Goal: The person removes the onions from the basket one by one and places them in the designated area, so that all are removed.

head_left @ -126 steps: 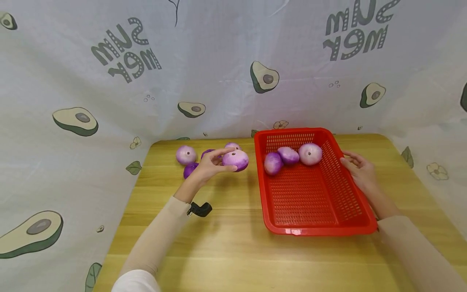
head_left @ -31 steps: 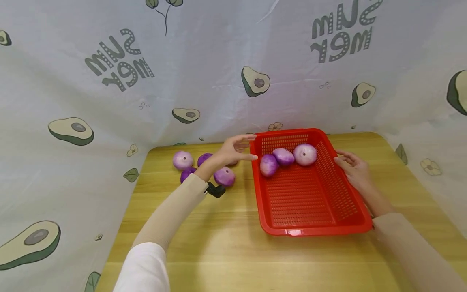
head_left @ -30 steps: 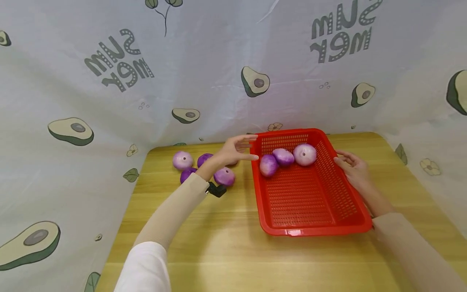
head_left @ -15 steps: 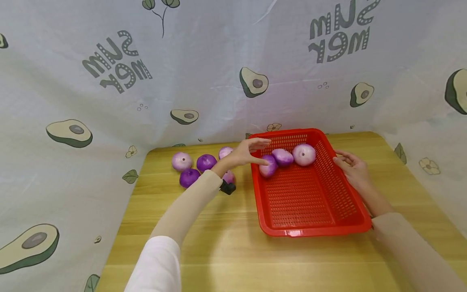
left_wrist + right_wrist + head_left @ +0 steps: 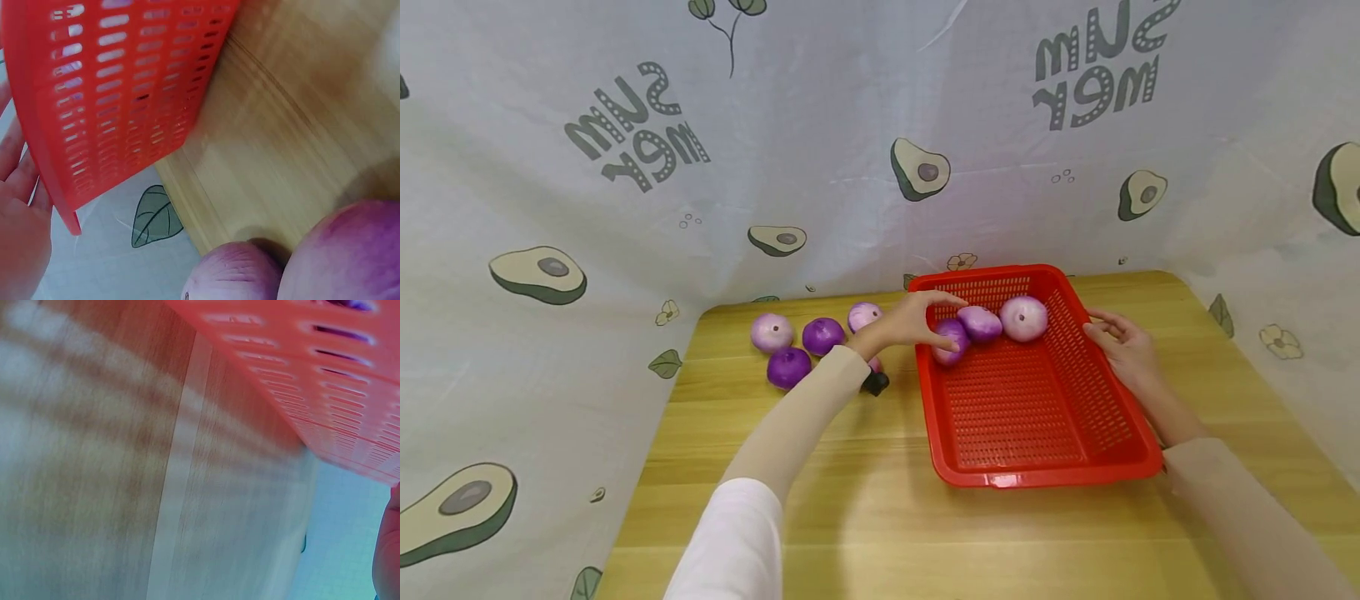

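The red slotted plastic basket holds three purple onions: one at the left, one in the middle and a paler onion at the right. My left hand reaches over the basket's left rim, thumb and fingers spread about the left onion. Whether they touch it I cannot tell. In the left wrist view, that hand lies beyond the basket wall. My right hand grips the basket's right rim; only its edge shows in the right wrist view.
Several onions lie on the wooden table left of the basket: a pale onion, two dark purple onions and another pale onion. One more is mostly hidden behind my left wrist. A printed cloth hangs behind the table.
My left hand held an onion over the table, then let it go there. It has since moved right, over the basket rim to the left onion. The right hand stays on the rim.
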The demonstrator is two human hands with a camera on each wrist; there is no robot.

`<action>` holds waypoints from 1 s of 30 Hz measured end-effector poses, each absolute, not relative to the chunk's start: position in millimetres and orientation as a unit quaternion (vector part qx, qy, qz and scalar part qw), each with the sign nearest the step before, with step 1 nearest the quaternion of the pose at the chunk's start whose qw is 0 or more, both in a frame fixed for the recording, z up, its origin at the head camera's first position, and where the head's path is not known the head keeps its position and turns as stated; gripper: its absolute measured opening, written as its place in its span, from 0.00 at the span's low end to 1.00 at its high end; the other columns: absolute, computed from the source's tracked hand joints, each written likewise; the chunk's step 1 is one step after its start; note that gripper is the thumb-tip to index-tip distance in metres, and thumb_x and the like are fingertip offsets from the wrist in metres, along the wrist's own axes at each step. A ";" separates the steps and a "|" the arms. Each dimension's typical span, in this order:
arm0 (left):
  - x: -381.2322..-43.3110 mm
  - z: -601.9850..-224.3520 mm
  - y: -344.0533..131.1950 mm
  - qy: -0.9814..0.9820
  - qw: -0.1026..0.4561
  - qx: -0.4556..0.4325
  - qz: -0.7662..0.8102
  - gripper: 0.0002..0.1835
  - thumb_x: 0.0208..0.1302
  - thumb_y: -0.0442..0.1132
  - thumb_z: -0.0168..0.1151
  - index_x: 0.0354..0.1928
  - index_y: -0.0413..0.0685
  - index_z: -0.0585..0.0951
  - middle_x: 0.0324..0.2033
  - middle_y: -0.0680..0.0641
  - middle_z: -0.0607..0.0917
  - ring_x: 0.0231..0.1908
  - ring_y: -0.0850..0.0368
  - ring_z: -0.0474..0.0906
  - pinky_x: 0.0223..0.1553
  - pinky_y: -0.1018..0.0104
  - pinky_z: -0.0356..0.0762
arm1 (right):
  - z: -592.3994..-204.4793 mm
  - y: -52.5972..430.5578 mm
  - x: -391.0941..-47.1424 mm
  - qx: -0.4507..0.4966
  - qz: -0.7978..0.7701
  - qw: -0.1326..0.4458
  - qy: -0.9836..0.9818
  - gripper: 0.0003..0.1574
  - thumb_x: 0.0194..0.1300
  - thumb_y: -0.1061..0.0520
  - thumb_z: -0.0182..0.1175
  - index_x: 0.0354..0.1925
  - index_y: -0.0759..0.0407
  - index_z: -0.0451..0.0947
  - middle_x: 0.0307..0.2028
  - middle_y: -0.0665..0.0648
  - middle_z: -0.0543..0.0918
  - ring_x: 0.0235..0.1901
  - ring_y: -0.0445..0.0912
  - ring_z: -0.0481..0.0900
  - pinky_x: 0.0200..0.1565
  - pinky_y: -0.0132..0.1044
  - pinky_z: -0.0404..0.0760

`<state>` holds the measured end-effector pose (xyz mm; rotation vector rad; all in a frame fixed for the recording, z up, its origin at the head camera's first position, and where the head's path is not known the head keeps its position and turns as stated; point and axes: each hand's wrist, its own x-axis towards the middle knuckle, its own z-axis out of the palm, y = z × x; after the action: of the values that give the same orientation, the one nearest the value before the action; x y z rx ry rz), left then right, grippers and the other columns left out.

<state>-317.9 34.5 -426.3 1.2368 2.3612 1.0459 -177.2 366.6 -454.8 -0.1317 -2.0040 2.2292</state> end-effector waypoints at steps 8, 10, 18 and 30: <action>-329.6 -430.9 37.3 0.832 0.144 0.444 0.300 0.39 0.47 0.49 0.82 0.63 0.48 0.79 0.60 0.53 0.80 0.66 0.60 0.67 0.68 0.63 0.63 | -461.2 369.6 -180.3 -0.046 0.731 0.070 -0.677 0.16 0.72 0.62 0.59 0.55 0.52 0.78 0.35 0.45 0.83 0.31 0.37 0.83 0.32 0.27 0.83; -332.0 -431.2 38.2 0.834 0.142 0.452 0.281 0.39 0.47 0.48 0.82 0.63 0.48 0.79 0.59 0.53 0.81 0.65 0.61 0.68 0.67 0.66 0.63 | -464.7 371.4 -181.8 -0.046 0.733 0.068 -0.675 0.16 0.72 0.62 0.59 0.56 0.52 0.77 0.35 0.45 0.83 0.31 0.37 0.83 0.32 0.27 0.83; -335.9 -427.7 43.1 0.849 0.141 0.457 0.225 0.37 0.46 0.49 0.82 0.61 0.53 0.81 0.60 0.54 0.80 0.62 0.61 0.71 0.63 0.69 0.65 | -469.4 373.4 -183.7 -0.041 0.748 0.071 -0.659 0.15 0.71 0.62 0.60 0.54 0.51 0.78 0.35 0.46 0.83 0.31 0.37 0.83 0.32 0.27 0.83; -338.6 -429.2 48.9 0.866 0.127 0.458 0.158 0.36 0.47 0.54 0.80 0.61 0.60 0.82 0.60 0.57 0.81 0.59 0.61 0.74 0.69 0.60 0.52 | -471.3 375.1 -185.3 -0.045 0.751 0.069 -0.656 0.16 0.72 0.63 0.59 0.55 0.52 0.77 0.35 0.46 0.83 0.31 0.37 0.83 0.32 0.28 0.84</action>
<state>-338.6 48.9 -429.2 1.3331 2.5197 0.4587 -185.3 375.1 -471.3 -0.1365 -1.9732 2.2595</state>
